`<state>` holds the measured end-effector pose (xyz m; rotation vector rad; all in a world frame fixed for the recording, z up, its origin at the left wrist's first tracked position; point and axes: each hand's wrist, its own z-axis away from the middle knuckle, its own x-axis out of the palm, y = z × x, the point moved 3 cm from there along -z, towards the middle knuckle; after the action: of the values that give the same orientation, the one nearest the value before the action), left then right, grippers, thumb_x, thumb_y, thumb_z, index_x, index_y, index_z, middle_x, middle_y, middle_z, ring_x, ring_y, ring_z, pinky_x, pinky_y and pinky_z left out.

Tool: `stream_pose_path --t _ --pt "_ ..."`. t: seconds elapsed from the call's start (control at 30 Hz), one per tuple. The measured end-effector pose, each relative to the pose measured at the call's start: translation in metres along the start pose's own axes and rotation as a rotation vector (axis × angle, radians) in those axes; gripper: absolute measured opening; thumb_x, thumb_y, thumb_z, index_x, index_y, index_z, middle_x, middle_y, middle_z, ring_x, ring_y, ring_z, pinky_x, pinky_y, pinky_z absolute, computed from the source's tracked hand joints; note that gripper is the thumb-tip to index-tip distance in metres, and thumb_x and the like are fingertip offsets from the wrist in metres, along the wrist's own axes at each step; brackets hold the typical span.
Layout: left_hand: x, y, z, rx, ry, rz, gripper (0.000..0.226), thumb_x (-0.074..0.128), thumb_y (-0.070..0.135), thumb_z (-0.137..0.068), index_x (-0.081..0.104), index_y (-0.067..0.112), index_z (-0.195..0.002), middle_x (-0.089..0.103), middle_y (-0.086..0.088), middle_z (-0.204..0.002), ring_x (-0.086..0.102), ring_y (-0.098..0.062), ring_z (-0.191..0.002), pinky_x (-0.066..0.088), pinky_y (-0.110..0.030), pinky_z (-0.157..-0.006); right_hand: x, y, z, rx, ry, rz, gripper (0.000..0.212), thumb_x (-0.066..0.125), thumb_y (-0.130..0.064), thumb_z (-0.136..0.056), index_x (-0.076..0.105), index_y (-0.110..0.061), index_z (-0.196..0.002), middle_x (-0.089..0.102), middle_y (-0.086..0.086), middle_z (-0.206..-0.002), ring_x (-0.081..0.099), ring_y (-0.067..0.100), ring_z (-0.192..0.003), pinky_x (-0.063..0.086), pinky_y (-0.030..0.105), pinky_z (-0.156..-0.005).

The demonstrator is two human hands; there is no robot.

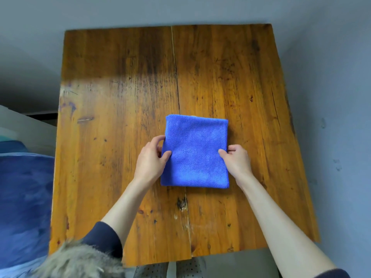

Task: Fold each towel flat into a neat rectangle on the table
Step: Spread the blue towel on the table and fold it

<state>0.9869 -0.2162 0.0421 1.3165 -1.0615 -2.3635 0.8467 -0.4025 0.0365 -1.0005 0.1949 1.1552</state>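
The blue microfibre towel [194, 151] already lies folded rectangular on the wooden surface [120, 97], left hand [150, 157] and right hand [236, 159] fingers pinching its side edges, probably for one final fold or straightening.

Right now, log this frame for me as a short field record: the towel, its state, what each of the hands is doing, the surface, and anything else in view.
towel: blue towel, folded into a near-rectangular pad, lying flat
left hand: left hand pinches the towel's left edge, thumb on top
right hand: right hand pinches the right edge, thumb on top
surface: wooden table, two planks with a seam down the middle
elsewhere: blue fabric beside the table at left
other towels: none visible
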Motion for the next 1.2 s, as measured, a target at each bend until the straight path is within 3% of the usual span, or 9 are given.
stream_pose_path --t 0.13,0.23,0.37,0.5,0.6,0.73,1.03,1.2 --pt "0.001 -0.002 0.001 -0.030 -0.074 -0.007 0.050 0.064 0.015 -0.083 0.047 0.024 -0.128 0.055 0.000 -0.089 0.055 -0.021 -0.082 0.044 -0.034 -0.077 -0.001 -0.001 0.001 0.033 -0.097 -0.007 0.023 0.064 -0.022 -0.085 0.065 0.000 -0.091 0.070 0.011 -0.092 0.066 0.029 -0.087 0.053 0.041 -0.079" --pt "-0.001 -0.004 0.009 -0.061 -0.058 0.051 0.051 0.064 0.011 -0.082 0.048 0.026 -0.127 0.052 0.003 -0.083 0.053 -0.019 -0.078 0.043 -0.031 -0.075 0.000 0.005 0.011 0.076 -0.180 -0.098 0.019 0.066 -0.019 -0.085 0.066 -0.003 -0.094 0.069 0.006 -0.098 0.066 0.021 -0.089 0.053 0.042 -0.085" --pt "-0.004 -0.009 0.025 -0.182 -0.048 0.201 0.048 0.062 0.005 -0.083 0.052 0.028 -0.124 0.048 0.004 -0.074 0.050 -0.014 -0.069 0.044 -0.030 -0.071 -0.003 0.006 0.025 0.030 -0.213 -0.157 0.028 0.066 -0.017 -0.085 0.060 -0.006 -0.110 0.065 0.003 -0.106 0.063 0.016 -0.092 0.049 0.026 -0.071" --pt "-0.011 -0.016 0.049 -0.276 -0.132 0.386 0.047 0.063 0.005 -0.084 0.053 0.026 -0.125 0.049 -0.001 -0.081 0.051 -0.016 -0.070 0.044 -0.028 -0.063 -0.008 0.001 0.037 0.064 -0.431 -0.334 0.026 0.061 -0.009 -0.087 0.059 -0.008 -0.113 0.068 0.005 -0.110 0.066 0.013 -0.092 0.049 0.020 -0.065" --pt "-0.024 -0.024 0.076 -0.346 -0.165 0.453 0.046 0.063 0.009 -0.085 0.053 0.032 -0.123 0.051 -0.003 -0.090 0.051 -0.019 -0.071 0.045 -0.032 -0.055 -0.010 -0.005 0.053 0.090 -0.628 -0.335 0.024 0.059 -0.005 -0.086 0.064 -0.010 -0.109 0.070 0.002 -0.107 0.066 0.011 -0.093 0.051 0.028 -0.077" --pt "-0.048 -0.037 0.116 -0.430 -0.064 0.612 0.048 0.063 0.002 -0.084 0.052 0.025 -0.125 0.051 -0.005 -0.091 0.051 -0.016 -0.077 0.048 -0.032 -0.061 -0.006 -0.021 0.083 0.070 -0.764 -0.282 0.034 0.059 0.000 -0.085 0.058 -0.013 -0.116 0.069 0.001 -0.106 0.066 0.013 -0.093 0.052 0.029 -0.071" --pt "-0.119 -0.068 0.209 -0.546 0.152 0.842 0.040 0.059 -0.002 -0.086 0.052 0.020 -0.119 0.053 -0.002 -0.088 0.058 -0.008 -0.078 0.053 -0.020 -0.057 0.036 -0.088 0.176 -0.137 -0.886 -0.116 0.035 0.061 0.002 -0.084 0.059 -0.015 -0.115 0.067 0.001 -0.102 0.063 0.013 -0.094 0.049 0.034 -0.084" --pt "-0.167 -0.109 0.280 -0.550 0.284 0.935 0.040 0.057 -0.005 -0.084 0.054 0.016 -0.118 0.056 -0.004 -0.091 0.059 -0.012 -0.080 0.053 -0.027 -0.065 0.085 -0.108 0.251 -0.235 -0.977 -0.004 0.030 0.061 0.001 -0.084 0.061 -0.016 -0.108 0.069 0.001 -0.097 0.065 0.011 -0.084 0.050 0.025 -0.068"
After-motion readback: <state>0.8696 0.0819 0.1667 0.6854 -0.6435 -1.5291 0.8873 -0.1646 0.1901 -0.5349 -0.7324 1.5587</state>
